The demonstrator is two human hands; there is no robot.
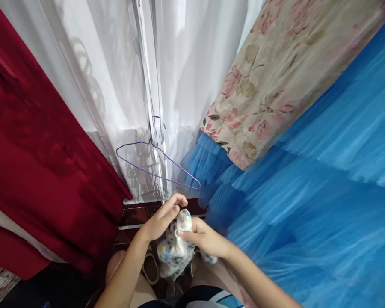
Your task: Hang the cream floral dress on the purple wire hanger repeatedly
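Wht cloth (179, 245) in R grip (208, 238)

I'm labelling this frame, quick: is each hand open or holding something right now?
Left hand: open, fingers curved, near the pale cloth; contact cannot be told.
Right hand: closed, holding the pale cloth.

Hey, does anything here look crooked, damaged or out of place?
The purple hanger in front of the white fabric looks askew: it hangs bare and slants, its end nearer the blue tulle lower in the picture. I see no clear spill or damage.
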